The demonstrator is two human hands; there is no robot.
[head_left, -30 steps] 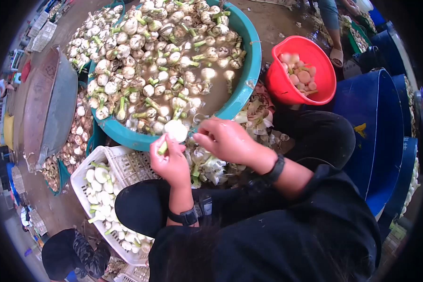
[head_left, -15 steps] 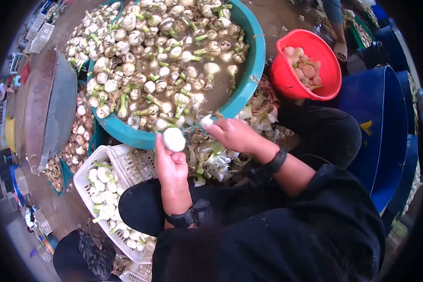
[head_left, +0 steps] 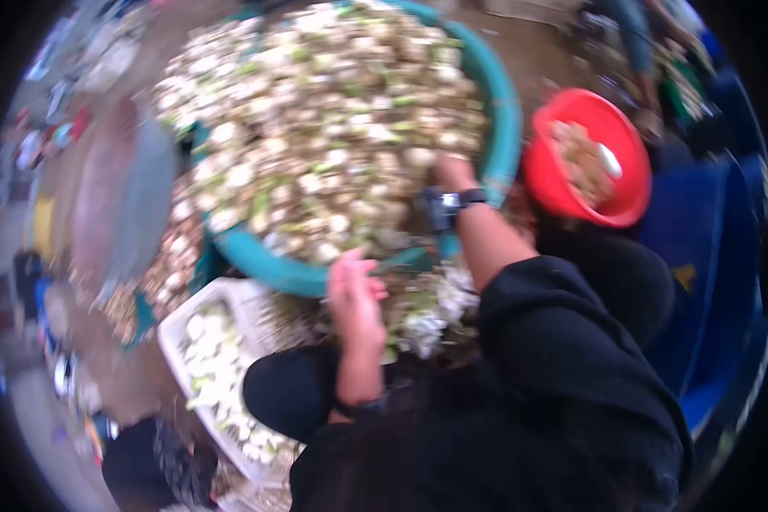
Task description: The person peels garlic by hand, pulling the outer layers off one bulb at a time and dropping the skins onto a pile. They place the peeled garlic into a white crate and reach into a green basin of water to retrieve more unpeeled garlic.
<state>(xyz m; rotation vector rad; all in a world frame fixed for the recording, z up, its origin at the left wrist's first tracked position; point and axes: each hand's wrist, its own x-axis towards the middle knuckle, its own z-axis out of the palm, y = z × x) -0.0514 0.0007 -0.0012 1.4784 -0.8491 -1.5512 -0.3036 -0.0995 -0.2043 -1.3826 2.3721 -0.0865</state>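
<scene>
My left hand is over the near rim of the large green tub, blurred, with its fingers held up and nothing seen in them. My right hand reaches down into the right side of the tub, among the white onion-like bulbs with green stems. Its fingers are hidden there, so whether they grip anything does not show. In the red basin, a smooth white thing, like a peeled bulb, appears at the right beside pale brownish round pieces.
A white plastic crate of peeled bulbs stands left of my knee. Peelings lie below the tub. Blue containers line the right side. Another person's leg is at the upper right. A metal wheelbarrow-like tray stands left.
The white peeled bulb has left my left hand, and a white thing now shows in the red basin. My right hand has moved up and right into the tub. The view has shifted and blurred.
</scene>
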